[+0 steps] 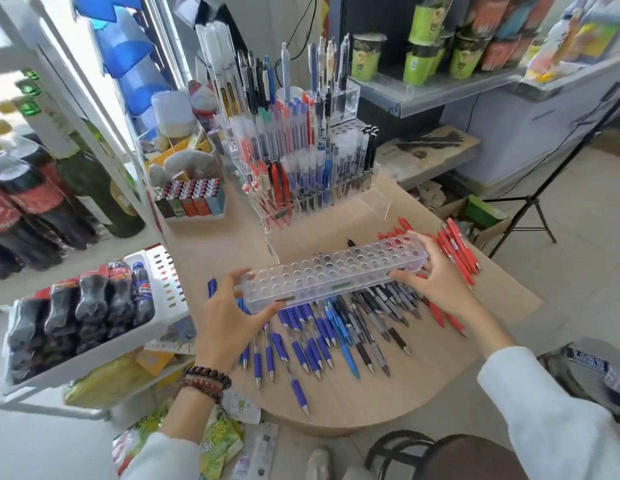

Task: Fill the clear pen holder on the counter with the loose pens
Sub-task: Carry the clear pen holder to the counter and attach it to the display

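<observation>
Head cam: L hand (pixel 228 317) & R hand (pixel 436 282), both grips curled round ends of clear pen holder (pixel 332 271), over loose pens (pixel 322 336).

Both arms stretched forward over the counter, left grip (pixel 228 317) curled round the near end of the clear pen holder (pixel 336 271), thumb at its front edge, right grip (pixel 436 282) clasping the far end

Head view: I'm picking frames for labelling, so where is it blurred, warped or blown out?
Head view: the clear pen holder and loose pens at centre are fairly sharp; the green cups at upper right smear with blur; the window at left is blown out white; wide-angle distortion bends the grey shelf edges.
</observation>
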